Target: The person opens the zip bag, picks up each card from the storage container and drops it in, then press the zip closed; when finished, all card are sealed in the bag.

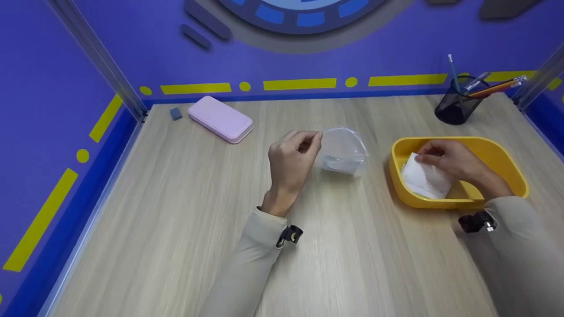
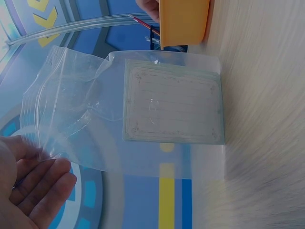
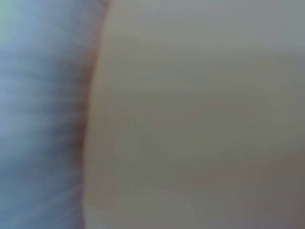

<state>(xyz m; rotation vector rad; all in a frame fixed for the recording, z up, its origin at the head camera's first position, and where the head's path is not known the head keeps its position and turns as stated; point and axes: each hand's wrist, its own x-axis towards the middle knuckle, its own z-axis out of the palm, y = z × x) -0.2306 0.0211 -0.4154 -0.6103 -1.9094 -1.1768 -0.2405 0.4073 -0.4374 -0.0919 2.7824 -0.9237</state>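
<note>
My left hand [image 1: 291, 160] pinches the top edge of a clear zip-top bag [image 1: 344, 144] between thumb and fingers. Inside, at the bottom of the bag, stands a stack of pale lined cards [image 2: 174, 102] with a greenish border. The bag hangs upright, its lower edge close over the table. On the right, my right hand [image 1: 454, 160] reaches into a yellow tray [image 1: 403, 200] and pinches the upper corner of a white, paper-like square [image 1: 425, 178]. That square leans at a tilt inside the tray. The right wrist view is too blurred and close to show the hand.
A pink case [image 1: 220, 118] lies at the back left, with a small dark blue block [image 1: 176, 114] beside it. At the back right stands a black mesh cup [image 1: 454, 108] of pencils. Blue panels [image 1: 304, 66] wall in the table's back and sides.
</note>
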